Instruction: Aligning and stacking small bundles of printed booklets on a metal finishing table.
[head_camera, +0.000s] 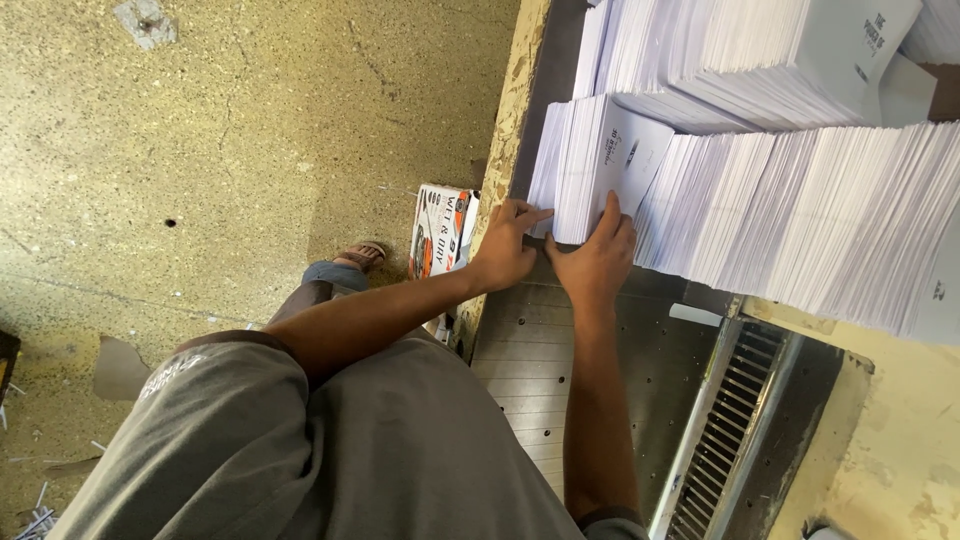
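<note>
Rough yellowish concrete floor (250, 130) fills the left half of the frame, with small paper scraps lying at the lower left corner. From the head camera, a grey metal table (520, 370) with small holes runs from the bottom centre up to the top, and its chipped pale edge goes upward near the middle of the picture. On this table, at the upper centre, stands a small bundle of white printed sheets (590, 165), upright on its edge and leaning a little. The left hand (505, 250) presses the lower left side of this bundle, with the fingers stretched along its bottom edge. The right hand (598, 262) lies flat against the front sheet, fingers pointing up. Both hands are open and close together, nearly touching, and they squeeze the bundle between them. Just beside it on the right, a long row of white sheets (800, 220) reaches to the right border, and another stack of sheets (760, 55) stands at the upper right. A printed cardboard box (440, 235) sits on the floor by the table edge, near a foot in a sandal (362, 257). A metal grille (735, 420) is at the lower right.
</note>
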